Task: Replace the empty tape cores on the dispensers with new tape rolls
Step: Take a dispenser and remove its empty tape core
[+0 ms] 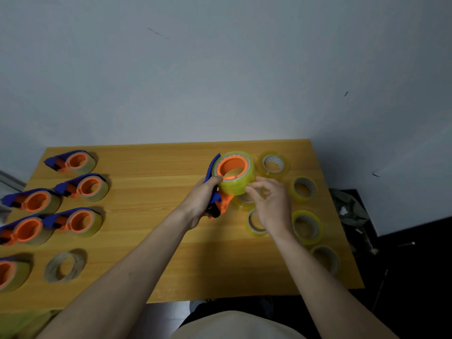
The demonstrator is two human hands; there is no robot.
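Note:
My left hand [201,201] grips a blue and orange tape dispenser [215,192] above the wooden table [151,241]. A full yellowish tape roll [234,182] sits on the dispenser's orange hub. My right hand [271,204] hovers just right of that roll with fingers loosely curled, fingertips near the roll's lower edge; whether they touch it is unclear. Several loose yellow tape rolls lie at the right, among them one at the back [274,165] and one at mid right [307,226]. An empty pale core [64,266] lies at the front left.
Several loaded blue and orange dispensers stand in rows on the table's left side, such as one at the back [73,161] and one further forward [78,221]. A grey wall rises behind the table. Dark floor and a crumpled bag [349,209] lie to the right.

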